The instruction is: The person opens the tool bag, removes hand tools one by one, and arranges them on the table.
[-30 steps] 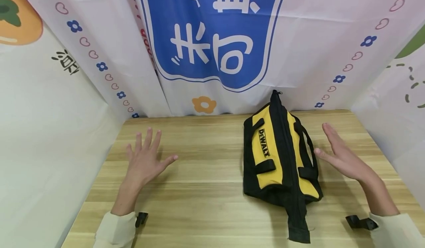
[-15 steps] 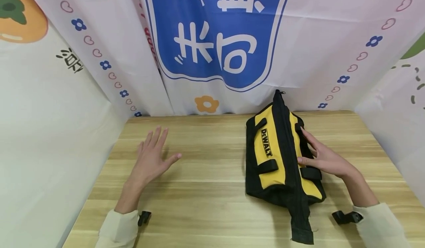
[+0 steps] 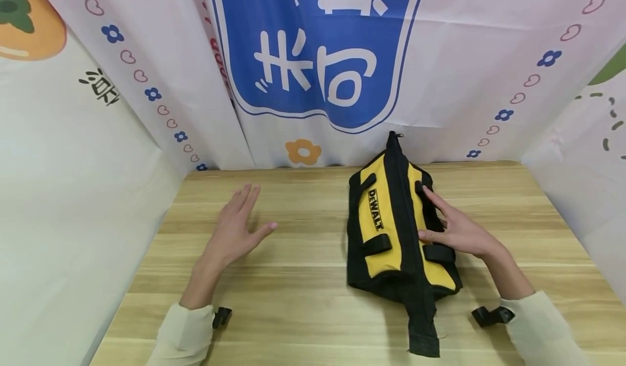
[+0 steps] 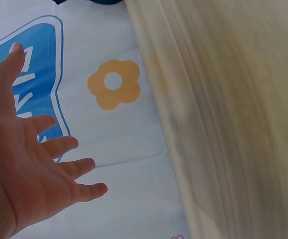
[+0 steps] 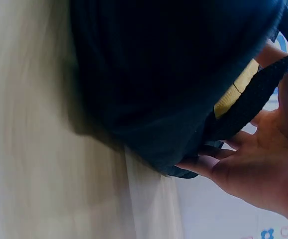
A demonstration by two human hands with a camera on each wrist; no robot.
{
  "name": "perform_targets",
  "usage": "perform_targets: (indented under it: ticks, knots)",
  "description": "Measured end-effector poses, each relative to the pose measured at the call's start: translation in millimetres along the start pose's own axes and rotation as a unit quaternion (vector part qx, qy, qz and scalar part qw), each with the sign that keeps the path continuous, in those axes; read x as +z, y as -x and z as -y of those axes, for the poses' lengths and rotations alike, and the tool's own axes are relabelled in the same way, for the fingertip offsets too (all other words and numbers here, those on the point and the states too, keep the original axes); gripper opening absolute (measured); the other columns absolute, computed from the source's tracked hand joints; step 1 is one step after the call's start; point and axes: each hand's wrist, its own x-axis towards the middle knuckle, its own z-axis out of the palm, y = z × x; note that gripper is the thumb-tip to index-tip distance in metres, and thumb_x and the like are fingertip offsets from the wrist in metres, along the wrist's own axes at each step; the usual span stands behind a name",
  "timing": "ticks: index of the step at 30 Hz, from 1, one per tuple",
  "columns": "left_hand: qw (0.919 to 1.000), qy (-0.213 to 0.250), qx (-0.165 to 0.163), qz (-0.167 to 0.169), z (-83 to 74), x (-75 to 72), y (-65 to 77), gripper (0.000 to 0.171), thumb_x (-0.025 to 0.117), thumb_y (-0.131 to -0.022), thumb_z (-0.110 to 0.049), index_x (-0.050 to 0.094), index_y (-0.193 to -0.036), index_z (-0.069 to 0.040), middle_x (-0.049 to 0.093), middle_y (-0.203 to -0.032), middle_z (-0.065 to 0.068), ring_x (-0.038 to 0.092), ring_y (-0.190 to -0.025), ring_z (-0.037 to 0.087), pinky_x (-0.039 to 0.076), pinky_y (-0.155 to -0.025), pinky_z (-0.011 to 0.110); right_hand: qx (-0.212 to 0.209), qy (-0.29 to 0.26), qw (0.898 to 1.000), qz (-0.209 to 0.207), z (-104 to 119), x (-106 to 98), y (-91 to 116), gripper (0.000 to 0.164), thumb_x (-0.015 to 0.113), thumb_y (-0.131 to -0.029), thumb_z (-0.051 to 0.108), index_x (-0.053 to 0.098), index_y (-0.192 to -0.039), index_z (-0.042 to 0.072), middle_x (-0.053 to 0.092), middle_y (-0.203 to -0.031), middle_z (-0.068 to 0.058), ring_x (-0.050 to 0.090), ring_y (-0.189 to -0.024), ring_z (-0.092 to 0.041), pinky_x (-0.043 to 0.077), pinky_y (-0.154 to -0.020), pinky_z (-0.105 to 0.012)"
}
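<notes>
A yellow and black DeWalt tool bag [image 3: 391,219] stands on the wooden table, right of the middle, its zipper strip running front to back. On its right side my right hand [image 3: 459,230] presses, thumb near the top and fingers along the side by the black handle strap. In the right wrist view, the fingers of the right hand [image 5: 263,154] lie against the bag's dark side [image 5: 148,99], behind the loose strap [image 5: 258,94]. To the left, my left hand [image 3: 232,233] hovers over the table, apart from the bag, its fingers extended and thumb spread.
The wooden table [image 3: 303,301] ends at a white printed cloth backdrop [image 3: 455,72] with a blue sign. White cloth also stands at the left and right sides. The bag's black end tab [image 3: 423,344] sticks out towards the front edge.
My right hand has come in from the right onto the bag's side. The bag has since slid slightly left with it. My left hand has moved a little to the right.
</notes>
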Motion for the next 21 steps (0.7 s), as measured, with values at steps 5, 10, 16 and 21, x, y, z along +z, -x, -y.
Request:
perform_targets:
  ticks: [5, 10, 16, 21]
  knots:
    - [1.0, 0.002, 0.0, 0.0, -7.6, 3.0, -3.4, 0.102, 0.069, -0.099, -0.06, 0.018, -0.174, -0.015, 0.013, -0.181, 0.017, 0.012, -0.166, 0.048, 0.014, -0.132, 0.072, -0.002, 0.003, 1.0, -0.001, 9, 13, -9, 0.111, 0.08, -0.099, 0.034, 0.0, -0.175, 0.022, 0.002, -0.181, -0.019, 0.012, -0.16, -0.062, 0.027, -0.118, -0.083]
    - [1.0, 0.007, 0.004, -0.003, -14.5, 2.1, -7.7, 0.101, 0.068, -0.099, -0.062, 0.017, -0.174, -0.015, 0.014, -0.181, 0.016, 0.012, -0.166, 0.047, 0.013, -0.133, 0.071, -0.005, 0.01, 1.0, -0.004, 17, 24, -18, 0.112, 0.081, -0.097, 0.038, 0.001, -0.175, 0.021, 0.004, -0.182, -0.016, 0.013, -0.162, -0.057, 0.025, -0.124, -0.078]
    - [0.9998, 0.008, 0.016, -0.008, -20.0, 2.9, -12.1, 0.1, 0.068, -0.1, -0.06, 0.018, -0.174, -0.015, 0.015, -0.18, 0.017, 0.016, -0.166, 0.046, 0.016, -0.133, 0.069, -0.016, 0.012, 1.0, 0.0, 24, 37, -31, 0.112, 0.081, -0.097, 0.041, 0.004, -0.175, 0.02, 0.006, -0.182, -0.015, 0.012, -0.164, -0.052, 0.026, -0.126, -0.076]
    - [0.9993, 0.018, 0.031, -0.012, -28.0, 4.5, -18.0, 0.099, 0.068, -0.1, -0.059, 0.019, -0.174, -0.015, 0.016, -0.18, 0.017, 0.016, -0.166, 0.046, 0.017, -0.133, 0.069, -0.03, 0.014, 0.999, 0.005, 33, 46, -41, 0.114, 0.083, -0.094, 0.044, 0.006, -0.175, 0.021, 0.007, -0.182, -0.012, 0.012, -0.166, -0.047, 0.026, -0.126, -0.076]
